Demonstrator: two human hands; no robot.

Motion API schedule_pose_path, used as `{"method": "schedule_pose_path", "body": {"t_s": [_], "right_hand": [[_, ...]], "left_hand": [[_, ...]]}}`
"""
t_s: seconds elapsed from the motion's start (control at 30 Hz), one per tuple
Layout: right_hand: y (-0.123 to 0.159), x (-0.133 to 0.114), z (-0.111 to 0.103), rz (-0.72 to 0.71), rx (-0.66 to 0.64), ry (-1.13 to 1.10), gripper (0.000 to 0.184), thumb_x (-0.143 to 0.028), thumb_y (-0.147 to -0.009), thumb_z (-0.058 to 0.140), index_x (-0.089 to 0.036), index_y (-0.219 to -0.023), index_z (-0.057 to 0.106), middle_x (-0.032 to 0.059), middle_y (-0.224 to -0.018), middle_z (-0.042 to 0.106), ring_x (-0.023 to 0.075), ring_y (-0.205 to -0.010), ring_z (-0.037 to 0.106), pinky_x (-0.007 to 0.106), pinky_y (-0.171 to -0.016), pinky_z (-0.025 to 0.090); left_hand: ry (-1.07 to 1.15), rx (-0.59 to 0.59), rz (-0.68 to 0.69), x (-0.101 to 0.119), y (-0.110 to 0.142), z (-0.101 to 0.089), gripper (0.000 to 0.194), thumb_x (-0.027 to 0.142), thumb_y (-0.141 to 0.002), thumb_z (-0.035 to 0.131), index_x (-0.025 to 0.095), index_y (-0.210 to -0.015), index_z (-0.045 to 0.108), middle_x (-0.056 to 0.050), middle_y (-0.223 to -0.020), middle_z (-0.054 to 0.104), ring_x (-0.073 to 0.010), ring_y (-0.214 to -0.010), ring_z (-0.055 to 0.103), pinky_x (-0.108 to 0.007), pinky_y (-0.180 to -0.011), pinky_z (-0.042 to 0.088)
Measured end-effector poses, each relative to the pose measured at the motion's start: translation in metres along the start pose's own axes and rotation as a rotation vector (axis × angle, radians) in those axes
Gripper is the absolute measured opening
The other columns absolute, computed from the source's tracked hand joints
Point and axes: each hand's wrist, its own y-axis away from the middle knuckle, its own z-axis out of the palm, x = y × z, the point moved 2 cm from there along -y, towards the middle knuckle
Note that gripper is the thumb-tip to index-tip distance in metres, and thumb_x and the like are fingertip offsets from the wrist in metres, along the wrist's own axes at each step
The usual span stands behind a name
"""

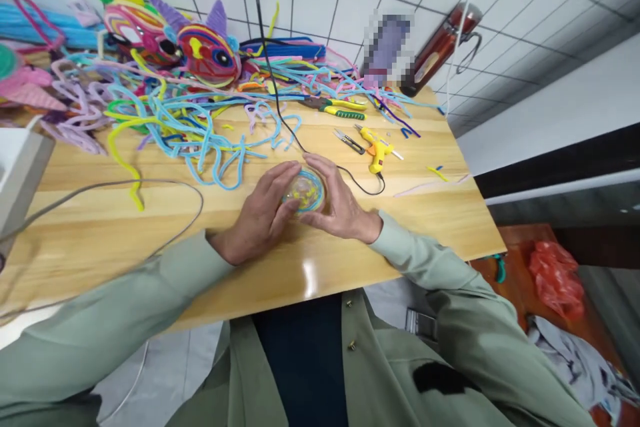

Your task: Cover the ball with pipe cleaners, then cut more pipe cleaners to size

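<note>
Between my two hands is a small round clear plastic piece [307, 191], with blue pipe cleaner around its rim and yellow bits showing inside. My left hand [263, 212] curves around its left side, the thumb at the near edge. From the other side my right hand [341, 203] wraps the right edge, fingers at the back and thumb in front. The piece is low over the wooden table [240, 293]; whether it touches the wood I cannot tell. Beyond my right hand lie a yellow glue gun [379, 149], small thread snips [350, 141] and green-and-yellow pliers [337, 107].
Loose blue pipe cleaners [173, 121] tangle across the back left. Behind them stand two colourful horned figures [207, 57]. A black cord [267, 60] hangs down to the table, and a grey cable [165, 181] loops at left. A brown-red flask [440, 50] is at the back right.
</note>
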Motion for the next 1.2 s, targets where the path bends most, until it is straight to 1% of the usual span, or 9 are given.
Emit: {"method": "schedule_pose_path", "body": {"t_s": [0.07, 0.23, 0.4, 0.6, 0.77, 0.9, 1.03, 1.1, 1.2], "right_hand": [[0.001, 0.004, 0.001, -0.025, -0.02, -0.022, 0.094, -0.077, -0.098, 0.066, -0.023, -0.166, 0.031, 0.0242, -0.166, 0.05, 0.0385, -0.16, 0.048, 0.066, -0.13, 0.043], [0.003, 0.012, 0.011, -0.126, 0.019, -0.032, 0.091, -0.073, -0.101, 0.064, -0.021, -0.167, 0.029, 0.0253, -0.164, 0.052, 0.0376, -0.159, 0.05, 0.066, -0.129, 0.047], [0.005, 0.011, 0.015, -0.143, 0.044, 0.057, 0.095, -0.075, -0.103, 0.059, -0.023, -0.171, 0.019, 0.0257, -0.168, 0.048, 0.0364, -0.165, 0.044, 0.067, -0.13, 0.047], [0.005, 0.004, 0.016, -0.126, 0.028, 0.099, 0.089, -0.074, -0.106, 0.055, -0.021, -0.168, 0.021, 0.0251, -0.167, 0.049, 0.031, -0.165, 0.045, 0.059, -0.13, 0.05], [0.005, 0.003, 0.016, -0.196, 0.092, 0.053, 0.09, -0.071, -0.105, 0.059, -0.016, -0.168, 0.024, 0.0269, -0.163, 0.052, 0.0326, -0.161, 0.049, 0.056, -0.128, 0.052], [0.008, 0.006, 0.016, -0.211, 0.108, 0.035, 0.101, -0.071, -0.101, 0.066, -0.015, -0.171, 0.021, 0.0291, -0.165, 0.05, 0.0347, -0.161, 0.047, 0.055, -0.129, 0.05], [0.01, 0.009, 0.021, -0.16, 0.019, 0.065, 0.099, -0.071, -0.102, 0.065, -0.017, -0.17, 0.02, 0.0281, -0.171, 0.043, 0.0351, -0.166, 0.041, 0.058, -0.133, 0.045], [0.008, 0.008, 0.022, -0.157, 0.012, 0.059, 0.098, -0.071, -0.101, 0.065, -0.017, -0.169, 0.019, 0.0268, -0.17, 0.046, 0.0343, -0.166, 0.042, 0.059, -0.133, 0.045], [0.005, 0.005, 0.021, -0.185, 0.085, 0.047, 0.092, -0.067, -0.104, 0.064, -0.017, -0.169, 0.021, 0.0258, -0.164, 0.052, 0.0329, -0.162, 0.046, 0.057, -0.131, 0.048]], "left_hand": [[-0.007, -0.01, 0.005, 0.001, 0.001, 0.0, 0.057, 0.048, -0.119, 0.038, 0.02, -0.169, 0.041, -0.019, -0.166, 0.051, -0.0321, -0.159, 0.048, -0.058, -0.134, 0.042], [-0.042, 0.022, 0.035, 0.001, 0.002, -0.001, 0.058, 0.046, -0.119, 0.039, 0.023, -0.172, 0.035, -0.019, -0.164, 0.052, -0.0309, -0.157, 0.049, -0.058, -0.131, 0.044], [-0.049, -0.002, 0.097, 0.002, -0.002, -0.005, 0.049, 0.039, -0.118, 0.043, 0.029, -0.167, 0.042, -0.016, -0.163, 0.052, -0.0308, -0.154, 0.052, -0.056, -0.127, 0.048], [-0.058, -0.022, 0.071, 0.003, -0.002, -0.006, 0.048, 0.038, -0.119, 0.04, 0.026, -0.166, 0.042, -0.017, -0.164, 0.051, -0.0313, -0.157, 0.049, -0.057, -0.127, 0.048], [0.019, 0.032, 0.114, 0.001, -0.003, -0.007, 0.051, 0.04, -0.117, 0.05, 0.028, -0.165, 0.04, -0.017, -0.161, 0.055, -0.033, -0.152, 0.054, -0.059, -0.123, 0.053], [0.06, 0.007, 0.088, -0.003, -0.002, -0.007, 0.047, 0.038, -0.116, 0.052, 0.026, -0.161, 0.045, -0.018, -0.163, 0.054, -0.0339, -0.153, 0.053, -0.059, -0.122, 0.052], [0.081, -0.005, 0.052, -0.004, -0.001, -0.006, 0.049, 0.042, -0.117, 0.051, 0.027, -0.163, 0.044, -0.017, -0.163, 0.054, -0.0342, -0.153, 0.053, -0.058, -0.123, 0.05], [0.084, -0.008, 0.034, -0.004, 0.0, -0.005, 0.051, 0.043, -0.116, 0.051, 0.028, -0.164, 0.043, -0.016, -0.163, 0.054, -0.0347, -0.154, 0.052, -0.059, -0.124, 0.048], [0.089, 0.003, 0.012, -0.005, 0.001, -0.004, 0.051, 0.045, -0.116, 0.051, 0.028, -0.164, 0.044, -0.016, -0.163, 0.054, -0.036, -0.153, 0.052, -0.06, -0.125, 0.047]]}}
